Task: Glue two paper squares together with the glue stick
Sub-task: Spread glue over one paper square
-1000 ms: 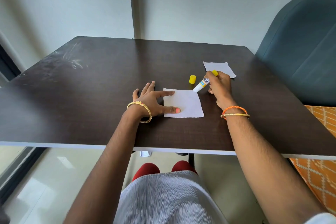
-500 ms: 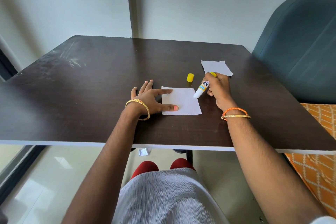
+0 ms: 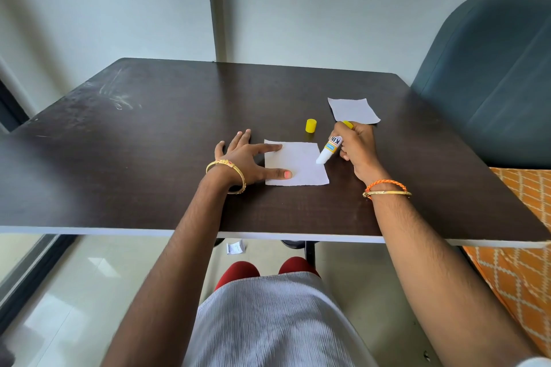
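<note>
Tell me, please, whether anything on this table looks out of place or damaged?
Nothing stands out. The yellow cap stands off the glue stick, as gluing requires. Pale scuffs mark the table's far left, cause unclear.

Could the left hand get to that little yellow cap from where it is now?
Probably yes. The left hand lies flat on the near white paper square; only bare dark table separates it from the small yellow plastic cap.

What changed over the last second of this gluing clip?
The right hand brought the glue stick from beyond the near paper square onto its right edge. The left hand still pins the left edge; the yellow cap and far square stayed put.
</note>
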